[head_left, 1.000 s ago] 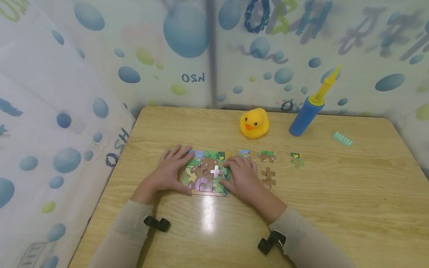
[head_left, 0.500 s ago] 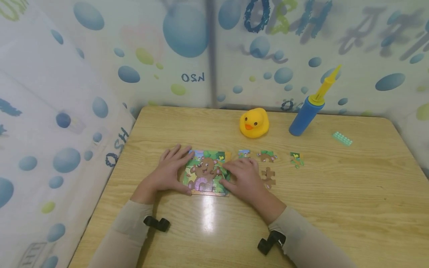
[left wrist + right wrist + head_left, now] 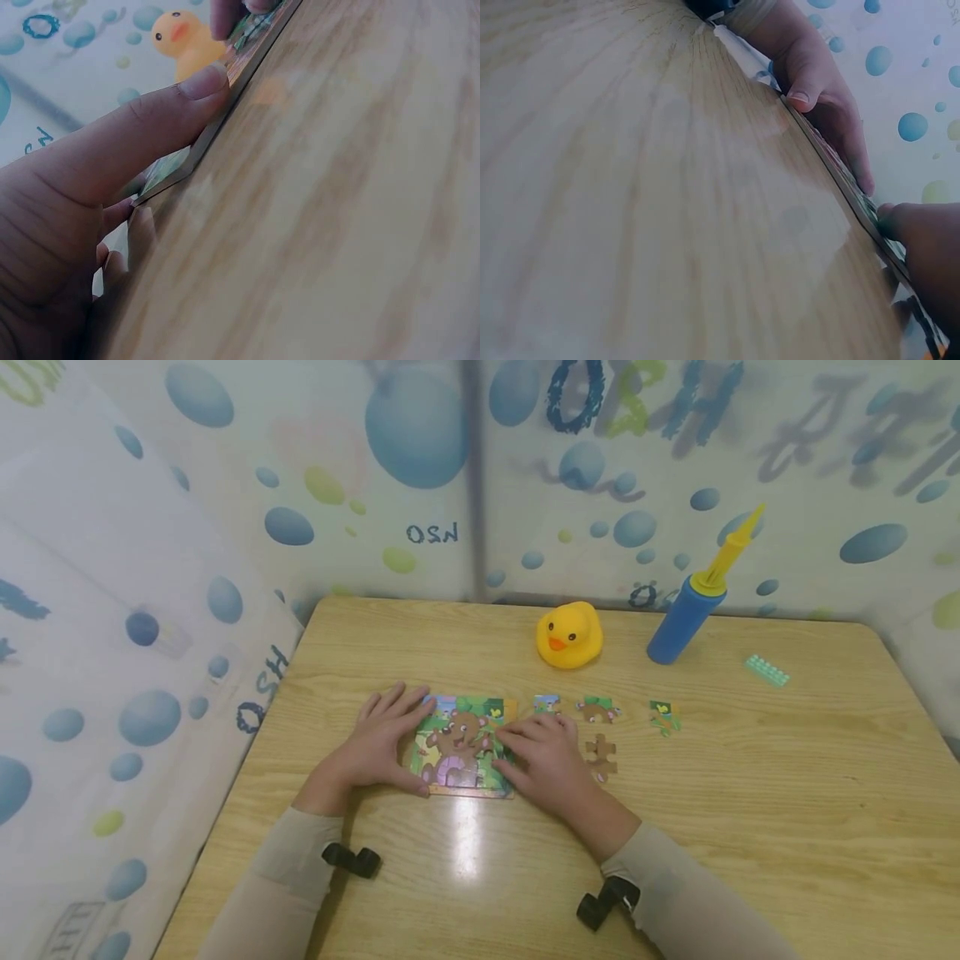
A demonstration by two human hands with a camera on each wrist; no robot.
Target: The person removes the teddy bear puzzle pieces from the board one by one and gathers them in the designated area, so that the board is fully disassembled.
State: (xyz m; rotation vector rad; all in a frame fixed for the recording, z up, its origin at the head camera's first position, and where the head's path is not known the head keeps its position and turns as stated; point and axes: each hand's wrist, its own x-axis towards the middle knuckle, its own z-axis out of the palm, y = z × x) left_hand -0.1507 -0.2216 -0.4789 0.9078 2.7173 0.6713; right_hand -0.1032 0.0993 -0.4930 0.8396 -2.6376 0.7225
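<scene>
A bear jigsaw puzzle (image 3: 453, 752) lies flat on the wooden table in the head view. My left hand (image 3: 378, 743) spans its left side with fingers spread; the thumb (image 3: 161, 112) rests along the board's near edge in the left wrist view. At the puzzle's right side, my right hand (image 3: 543, 756) has bent fingers and pinches a green puzzle piece (image 3: 501, 748), which the fingers partly hide. Past that hand lie several loose pieces: a blue one (image 3: 547, 703) partly covered by it, a brown-and-green one (image 3: 597, 710), a brown one (image 3: 601, 756) and a green one (image 3: 663, 717).
A yellow rubber duck (image 3: 568, 637) sits behind the puzzle. To its right stands a blue hand pump (image 3: 686, 620) with a yellow nozzle, and farther right lies a mint toy brick (image 3: 767, 670). Patterned walls border the table (image 3: 750, 827) at the back and left.
The white glare on the piece at the puzzle's right side has vanished, and bear and green picture show there now. My right fingers have shifted slightly; my left hand has stayed put.
</scene>
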